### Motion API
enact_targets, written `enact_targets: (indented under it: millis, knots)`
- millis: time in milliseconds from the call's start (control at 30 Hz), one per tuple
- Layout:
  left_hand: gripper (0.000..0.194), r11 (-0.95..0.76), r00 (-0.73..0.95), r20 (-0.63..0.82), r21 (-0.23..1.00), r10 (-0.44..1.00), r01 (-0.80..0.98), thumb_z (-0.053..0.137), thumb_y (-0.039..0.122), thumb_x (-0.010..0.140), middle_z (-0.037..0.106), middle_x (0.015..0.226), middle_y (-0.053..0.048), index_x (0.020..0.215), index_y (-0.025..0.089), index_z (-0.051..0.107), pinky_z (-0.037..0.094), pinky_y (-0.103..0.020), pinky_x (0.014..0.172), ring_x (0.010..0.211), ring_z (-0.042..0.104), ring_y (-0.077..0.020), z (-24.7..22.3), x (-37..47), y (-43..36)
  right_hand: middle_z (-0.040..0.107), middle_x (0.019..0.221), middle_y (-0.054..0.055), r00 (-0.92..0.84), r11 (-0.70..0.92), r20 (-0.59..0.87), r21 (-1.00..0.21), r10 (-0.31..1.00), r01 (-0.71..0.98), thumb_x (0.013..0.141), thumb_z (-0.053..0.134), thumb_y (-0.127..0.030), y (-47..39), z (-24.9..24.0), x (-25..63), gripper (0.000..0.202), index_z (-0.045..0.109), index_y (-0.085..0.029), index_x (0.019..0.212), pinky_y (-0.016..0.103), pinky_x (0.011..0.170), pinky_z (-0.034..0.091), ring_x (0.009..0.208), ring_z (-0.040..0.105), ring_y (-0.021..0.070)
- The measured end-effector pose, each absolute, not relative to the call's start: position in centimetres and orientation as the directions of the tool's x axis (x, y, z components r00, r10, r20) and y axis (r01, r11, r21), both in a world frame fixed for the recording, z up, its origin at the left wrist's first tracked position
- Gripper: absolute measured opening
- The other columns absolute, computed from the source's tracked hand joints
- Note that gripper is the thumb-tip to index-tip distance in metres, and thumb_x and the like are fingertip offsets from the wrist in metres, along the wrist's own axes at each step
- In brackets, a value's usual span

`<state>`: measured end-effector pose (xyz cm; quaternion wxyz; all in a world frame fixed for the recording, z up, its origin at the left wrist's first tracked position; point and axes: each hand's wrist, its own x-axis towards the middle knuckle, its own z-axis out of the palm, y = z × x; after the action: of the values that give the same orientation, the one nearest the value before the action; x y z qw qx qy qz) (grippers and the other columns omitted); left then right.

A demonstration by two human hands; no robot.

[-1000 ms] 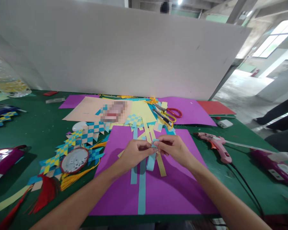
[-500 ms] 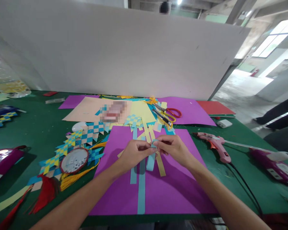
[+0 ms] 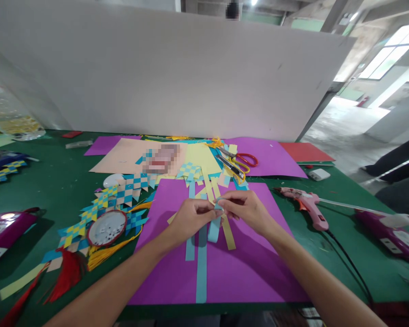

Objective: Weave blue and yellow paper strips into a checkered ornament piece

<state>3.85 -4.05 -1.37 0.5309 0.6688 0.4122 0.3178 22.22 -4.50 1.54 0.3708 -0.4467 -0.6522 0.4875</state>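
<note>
Over a large purple sheet of paper (image 3: 252,272), my left hand (image 3: 192,216) and my right hand (image 3: 247,206) meet with closed, pinching fingers. Both grip a light blue paper strip (image 3: 214,230), bent into a loop that hangs below the fingertips. Under and beside the hands lie more light blue strips (image 3: 201,274) and a pale yellow strip (image 3: 229,234). Just beyond them is a small woven piece of blue and yellow paper (image 3: 190,170). The far ends of some strips are hidden by my hands.
Scissors (image 3: 247,160) and a box cutter (image 3: 231,168) lie behind the sheet. A pink glue gun (image 3: 305,204) with a cord is at right. Woven paper fish shapes (image 3: 104,200), a round dish (image 3: 107,228) and a red tassel (image 3: 67,272) lie at left. A white board (image 3: 177,68) stands behind.
</note>
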Motion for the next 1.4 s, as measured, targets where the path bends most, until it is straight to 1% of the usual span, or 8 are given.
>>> enact_targets:
  millis: [67,133,300,500,933,1133,1300,1400]
  knots:
    - [0.036,-0.099,0.462,-0.014,0.970,0.887,0.221,0.064,0.046,0.080,0.050,0.054,0.004,0.065,0.013,0.067,0.027,-0.021,0.047,0.049,0.039,-0.0071,-1.4,3.9,-4.0,0.054,0.054,-0.003,-0.307,0.124,0.052,-0.967,0.950,0.221,0.083,0.061,-0.034,-4.5,1.5,22.2,0.024,0.066,-0.017,0.068,0.022,0.046,0.031,0.048,0.040,0.0075]
    - [0.036,-0.104,0.460,-0.012,0.969,0.888,0.226,0.064,0.046,0.080,0.050,0.054,0.004,0.066,0.013,0.068,0.027,-0.021,0.047,0.048,0.039,-0.0069,-1.3,3.9,-4.1,0.052,0.053,-0.003,-0.288,0.132,0.064,-0.966,0.955,0.222,0.083,0.061,-0.034,-4.5,1.5,22.2,0.024,0.066,-0.017,0.067,0.022,0.045,0.031,0.048,0.040,0.0073]
    - [0.033,-0.086,0.469,-0.032,0.970,0.882,0.227,0.065,0.045,0.079,0.064,0.065,-0.002,0.072,0.013,0.070,0.040,-0.022,0.054,0.058,0.056,-0.0122,-1.2,3.9,-4.1,0.052,0.052,-0.004,-0.249,0.142,0.092,-0.972,0.964,0.190,0.083,0.063,-0.035,-4.6,1.3,22.3,0.023,0.068,-0.017,0.069,0.022,0.045,0.031,0.047,0.041,0.0072]
    - [0.032,-0.052,0.489,-0.080,0.967,0.869,0.251,0.067,0.045,0.077,0.070,0.071,-0.005,0.072,0.013,0.071,0.046,-0.023,0.058,0.066,0.064,-0.0166,-1.0,3.9,-4.4,0.051,0.052,-0.003,-0.195,0.163,0.127,-0.970,0.973,0.182,0.082,0.064,-0.038,-4.4,1.6,22.5,0.026,0.068,-0.016,0.068,0.023,0.045,0.031,0.047,0.040,0.0077]
    - [0.034,-0.007,0.506,-0.130,0.966,0.852,0.258,0.067,0.047,0.077,0.072,0.073,-0.006,0.071,0.014,0.070,0.048,-0.023,0.059,0.069,0.065,-0.0177,-0.6,4.0,-4.5,0.050,0.051,-0.004,-0.164,0.164,0.137,-0.972,0.977,0.169,0.081,0.065,-0.037,-4.4,1.8,22.7,0.026,0.067,-0.015,0.067,0.023,0.045,0.031,0.047,0.040,0.0075]
    - [0.030,-0.035,0.547,-0.120,0.964,0.828,0.264,0.065,0.043,0.080,0.071,0.073,-0.004,0.072,0.015,0.073,0.049,-0.022,0.061,0.070,0.067,-0.0170,-0.4,4.1,-4.6,0.050,0.050,-0.003,-0.113,0.177,0.165,-0.979,0.980,0.102,0.082,0.065,-0.038,-4.1,1.7,23.3,0.026,0.068,-0.015,0.069,0.023,0.044,0.031,0.047,0.041,0.0080]
    - [0.029,0.044,0.569,-0.168,0.973,0.805,0.225,0.067,0.042,0.079,0.073,0.077,-0.006,0.076,0.014,0.071,0.054,-0.026,0.069,0.077,0.070,-0.0200,-1.0,4.2,-4.6,0.051,0.052,-0.003,-0.065,0.187,0.183,-0.981,0.981,0.059,0.081,0.067,-0.038,-3.8,1.6,23.9,0.023,0.071,-0.015,0.076,0.023,0.043,0.030,0.047,0.043,0.0088]
    - [0.029,0.110,0.583,-0.181,0.982,0.792,0.156,0.066,0.041,0.081,0.073,0.077,-0.007,0.077,0.012,0.069,0.055,-0.027,0.069,0.074,0.072,-0.0198,-1.0,4.3,-4.7,0.051,0.052,-0.003,-0.057,0.195,0.193,-0.980,0.980,0.048,0.081,0.067,-0.037,-3.8,1.5,24.0,0.023,0.072,-0.015,0.076,0.023,0.043,0.030,0.047,0.043,0.0084]
